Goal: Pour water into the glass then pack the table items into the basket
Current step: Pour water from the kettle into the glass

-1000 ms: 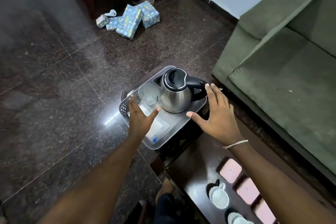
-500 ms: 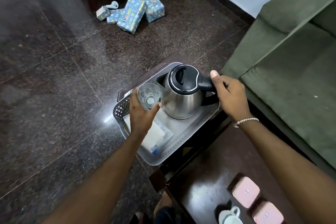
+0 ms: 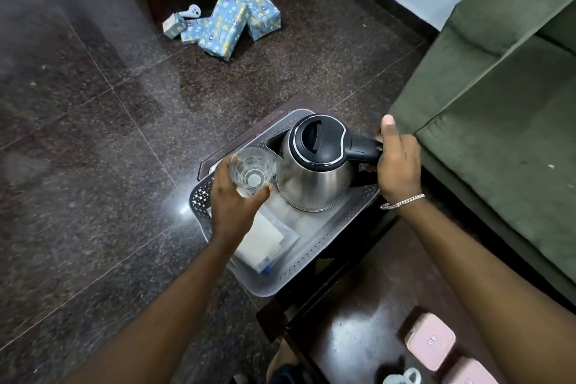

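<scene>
A steel kettle [image 3: 314,178] with a black lid and handle stands in a grey perforated basket [image 3: 327,254] on a small dark stool. My right hand [image 3: 399,162] is closed around the kettle's black handle, thumb up. My left hand [image 3: 233,199] grips a clear glass [image 3: 253,172], held just left of the kettle's spout over the basket. The glass looks empty. White flat packets [image 3: 265,243] lie in the basket below my left wrist.
A dark glossy table [image 3: 358,337] sits at the lower right with pink boxes [image 3: 430,341] and a small white cup [image 3: 405,379]. A green sofa [image 3: 505,121] fills the right. Blue wrapped boxes [image 3: 224,25] lie on the granite floor far ahead.
My right hand went from open beside the kettle to gripping its handle. My left hand closed on the glass and raised it beside the spout.
</scene>
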`<state>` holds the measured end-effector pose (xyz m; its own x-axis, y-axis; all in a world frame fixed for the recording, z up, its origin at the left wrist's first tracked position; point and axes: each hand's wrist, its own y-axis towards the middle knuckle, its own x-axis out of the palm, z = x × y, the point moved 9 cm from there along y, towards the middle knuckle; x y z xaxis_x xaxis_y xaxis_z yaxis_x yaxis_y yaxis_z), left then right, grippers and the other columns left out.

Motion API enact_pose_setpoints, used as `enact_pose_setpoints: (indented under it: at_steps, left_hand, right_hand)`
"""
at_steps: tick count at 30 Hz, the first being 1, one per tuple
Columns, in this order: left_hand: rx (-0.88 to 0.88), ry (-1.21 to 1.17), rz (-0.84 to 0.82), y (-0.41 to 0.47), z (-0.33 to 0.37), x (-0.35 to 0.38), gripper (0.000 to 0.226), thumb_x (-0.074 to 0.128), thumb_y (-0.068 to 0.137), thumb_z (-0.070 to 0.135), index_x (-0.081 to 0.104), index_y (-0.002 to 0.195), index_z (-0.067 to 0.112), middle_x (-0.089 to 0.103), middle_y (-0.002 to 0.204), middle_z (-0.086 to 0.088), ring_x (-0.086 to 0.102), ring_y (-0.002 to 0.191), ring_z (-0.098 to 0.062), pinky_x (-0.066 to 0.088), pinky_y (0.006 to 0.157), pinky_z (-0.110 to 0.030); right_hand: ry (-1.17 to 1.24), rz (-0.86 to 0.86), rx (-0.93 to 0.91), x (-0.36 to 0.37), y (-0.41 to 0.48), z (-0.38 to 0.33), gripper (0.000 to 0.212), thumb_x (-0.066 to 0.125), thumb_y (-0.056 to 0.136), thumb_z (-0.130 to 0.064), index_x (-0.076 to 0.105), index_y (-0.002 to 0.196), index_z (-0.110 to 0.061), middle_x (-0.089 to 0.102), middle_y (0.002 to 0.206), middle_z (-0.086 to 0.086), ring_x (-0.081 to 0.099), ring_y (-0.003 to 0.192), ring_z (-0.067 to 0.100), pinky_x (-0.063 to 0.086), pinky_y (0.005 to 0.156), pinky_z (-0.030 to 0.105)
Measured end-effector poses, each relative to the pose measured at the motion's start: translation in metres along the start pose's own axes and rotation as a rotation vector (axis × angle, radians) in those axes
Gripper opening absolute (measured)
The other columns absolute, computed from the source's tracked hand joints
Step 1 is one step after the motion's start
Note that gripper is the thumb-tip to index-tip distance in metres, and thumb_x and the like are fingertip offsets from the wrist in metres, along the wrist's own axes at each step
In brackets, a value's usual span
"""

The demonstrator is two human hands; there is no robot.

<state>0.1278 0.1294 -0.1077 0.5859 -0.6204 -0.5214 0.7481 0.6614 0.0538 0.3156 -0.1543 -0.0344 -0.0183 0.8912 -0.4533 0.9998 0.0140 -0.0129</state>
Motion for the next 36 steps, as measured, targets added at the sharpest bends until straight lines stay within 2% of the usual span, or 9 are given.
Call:
enact_pose_setpoints:
  at_steps: [3, 7, 12, 16, 21, 23, 25, 27, 36]
  left_hand:
    - [0.04, -0.054, -0.012, -0.001, 0.016, -0.008, 0.079, 0.093, 0.068, 0.04, 0.051, 0.132, 0.02, 0.061, 0.122, -0.002, 0.065, 0.112, -0.02, 0.056, 0.095, -0.046]
    - [0.125, -0.082, -0.029, -0.01, 0.054, -0.014, 0.078, 0.091, 0.067, 0.047, 0.052, 0.131, 0.023, 0.06, 0.121, 0.002, 0.064, 0.113, -0.017, 0.058, 0.092, -0.036]
    - [0.193, -0.164, -0.141, -0.033, 0.118, 0.004, 0.076, 0.091, 0.069, 0.045, 0.05, 0.131, 0.031, 0.062, 0.126, 0.003, 0.064, 0.117, -0.016, 0.056, 0.091, -0.021]
    - [0.243, -0.162, -0.252, -0.061, 0.165, 0.044, 0.079, 0.091, 0.067, 0.043, 0.049, 0.132, 0.025, 0.063, 0.127, 0.005, 0.064, 0.118, -0.016, 0.056, 0.092, -0.029]
    - [0.278, -0.15, -0.422, -0.116, 0.202, 0.126, 0.082, 0.093, 0.06, 0.036, 0.048, 0.129, 0.031, 0.062, 0.118, 0.012, 0.066, 0.108, -0.009, 0.054, 0.091, -0.027]
    - [0.289, -0.161, -0.526, -0.143, 0.207, 0.166, 0.081, 0.092, 0.06, 0.034, 0.05, 0.129, 0.029, 0.063, 0.118, 0.014, 0.064, 0.11, -0.007, 0.051, 0.094, -0.024]
    - [0.268, -0.165, -0.634, -0.174, 0.207, 0.204, 0.081, 0.091, 0.061, 0.032, 0.05, 0.13, 0.028, 0.062, 0.121, 0.014, 0.061, 0.113, -0.004, 0.045, 0.096, -0.016]
    - [0.244, -0.154, -0.734, -0.205, 0.203, 0.239, 0.083, 0.091, 0.062, 0.028, 0.049, 0.134, 0.026, 0.061, 0.125, 0.01, 0.06, 0.114, -0.004, 0.044, 0.098, -0.014]
    - [0.227, -0.022, -0.982, -0.309, 0.188, 0.348, 0.088, 0.084, 0.065, 0.019, 0.041, 0.142, 0.02, 0.056, 0.133, 0.001, 0.059, 0.119, -0.02, 0.049, 0.103, -0.04]
  right_hand:
    - [0.095, 0.042, 0.061, -0.017, 0.0, 0.004, 0.034, 0.048, 0.081, -0.053, 0.07, 0.068, -0.03, 0.06, 0.084, 0.0, 0.057, 0.098, 0.024, 0.046, 0.098, 0.047]
    - [0.131, 0.145, -0.019, -0.069, -0.001, -0.023, 0.034, 0.048, 0.091, -0.023, 0.058, 0.064, -0.042, 0.046, 0.083, -0.017, 0.043, 0.082, -0.003, 0.038, 0.082, 0.013]
    - [0.261, 0.341, -0.013, -0.174, -0.009, -0.04, 0.032, 0.042, 0.088, -0.028, 0.061, 0.062, -0.03, 0.047, 0.083, -0.013, 0.053, 0.077, -0.01, 0.043, 0.079, 0.014]
    - [0.194, 0.457, -0.044, -0.268, -0.027, -0.043, 0.03, 0.041, 0.091, -0.02, 0.062, 0.07, -0.014, 0.045, 0.083, -0.011, 0.051, 0.067, -0.021, 0.038, 0.066, 0.004]
    - [-0.122, 0.337, -0.005, -0.358, -0.048, -0.028, 0.023, 0.044, 0.093, -0.001, 0.067, 0.088, -0.003, 0.053, 0.065, -0.013, 0.053, 0.064, -0.015, 0.036, 0.058, 0.003]
    - [-0.2, 0.325, -0.015, -0.388, -0.054, -0.014, 0.027, 0.047, 0.093, -0.008, 0.063, 0.072, -0.001, 0.049, 0.049, -0.006, 0.05, 0.05, 0.001, 0.035, 0.048, 0.014]
    - [-0.228, 0.351, -0.036, -0.416, -0.062, 0.004, 0.041, 0.048, 0.083, -0.028, 0.04, 0.048, -0.009, 0.028, 0.049, -0.001, 0.025, 0.046, 0.015, 0.023, 0.047, 0.035]
    - [-0.265, 0.344, 0.006, -0.436, -0.069, 0.03, 0.045, 0.049, 0.082, -0.028, 0.023, 0.05, -0.012, 0.023, 0.049, -0.006, 0.018, 0.046, 0.012, 0.017, 0.047, 0.035]
    - [-0.698, 0.19, -0.029, -0.477, -0.094, 0.11, 0.047, 0.048, 0.088, -0.024, 0.022, 0.049, -0.015, 0.022, 0.047, 0.023, 0.025, 0.048, 0.025, 0.031, 0.045, 0.044]
